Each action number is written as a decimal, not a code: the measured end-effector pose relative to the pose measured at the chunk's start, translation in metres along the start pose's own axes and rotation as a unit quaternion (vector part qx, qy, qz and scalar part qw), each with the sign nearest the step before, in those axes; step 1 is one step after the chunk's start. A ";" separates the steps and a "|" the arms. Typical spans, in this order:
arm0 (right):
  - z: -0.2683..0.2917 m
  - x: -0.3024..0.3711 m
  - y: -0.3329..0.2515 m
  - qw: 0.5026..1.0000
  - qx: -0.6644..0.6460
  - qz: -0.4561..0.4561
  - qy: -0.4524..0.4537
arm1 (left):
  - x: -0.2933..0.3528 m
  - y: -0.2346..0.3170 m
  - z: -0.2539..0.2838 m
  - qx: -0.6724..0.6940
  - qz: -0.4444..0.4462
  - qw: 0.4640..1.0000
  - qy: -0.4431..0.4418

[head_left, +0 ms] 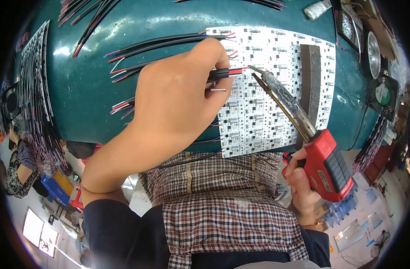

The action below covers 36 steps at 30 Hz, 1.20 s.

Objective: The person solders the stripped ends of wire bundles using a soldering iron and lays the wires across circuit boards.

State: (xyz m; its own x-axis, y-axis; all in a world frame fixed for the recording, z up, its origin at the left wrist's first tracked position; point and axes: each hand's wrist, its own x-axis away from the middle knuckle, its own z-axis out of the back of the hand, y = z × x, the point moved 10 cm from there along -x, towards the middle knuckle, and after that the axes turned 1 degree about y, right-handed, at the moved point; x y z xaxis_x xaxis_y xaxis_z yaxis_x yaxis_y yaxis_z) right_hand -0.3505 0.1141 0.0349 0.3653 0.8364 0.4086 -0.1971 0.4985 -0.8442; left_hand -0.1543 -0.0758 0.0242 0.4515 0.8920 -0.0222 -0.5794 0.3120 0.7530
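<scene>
one hand (left) tight around cables

Left hand hides stretches of black cables, right hand part-hidden behind red iron handle, top-left cable bundle cut by upper edge, tip-to-wire contact too small to tell.

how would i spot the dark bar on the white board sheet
On the green table, find the white sheet of circuit boards. Near its right edge lies a long dark bar, partly hidden by the red soldering tool in the right hand. It is plain and brown, unlike the white printed boards around it.
</scene>
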 end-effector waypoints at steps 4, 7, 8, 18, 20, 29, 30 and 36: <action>-0.001 0.001 0.002 0.999 0.033 0.012 -0.001 | 0.000 0.002 -0.005 -0.050 -0.032 0.998 0.015; -0.003 0.001 0.007 0.997 0.064 0.024 -0.040 | 0.000 0.001 -0.005 -0.054 -0.032 0.998 0.022; -0.007 -0.001 0.004 0.997 0.063 0.023 -0.041 | 0.000 0.000 -0.006 -0.054 -0.030 0.998 0.022; -0.003 -0.006 0.005 0.997 0.061 0.031 -0.048 | 0.001 0.004 -0.006 -0.063 -0.048 0.996 0.032; -0.003 -0.005 0.008 0.996 0.064 0.015 -0.067 | 0.002 0.004 -0.005 -0.067 -0.048 0.996 0.033; -0.012 -0.008 -0.005 0.999 -0.001 0.038 -0.035 | 0.000 0.004 -0.006 -0.077 -0.050 0.995 0.027; -0.011 -0.006 -0.003 1.000 -0.008 0.016 -0.013 | 0.000 0.004 -0.006 -0.070 -0.048 0.996 0.027; -0.006 -0.004 0.002 1.000 -0.007 0.015 0.007 | -0.007 -0.004 -0.005 -0.016 -0.031 0.999 0.002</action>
State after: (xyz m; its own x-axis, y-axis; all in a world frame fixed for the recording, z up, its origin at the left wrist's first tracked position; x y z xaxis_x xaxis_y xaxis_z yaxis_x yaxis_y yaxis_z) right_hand -0.3466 0.1103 0.0298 0.3717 0.8476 0.3787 -0.1960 0.4704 -0.8604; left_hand -0.1585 -0.0811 0.0180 0.4840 0.8722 -0.0708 -0.5723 0.3767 0.7284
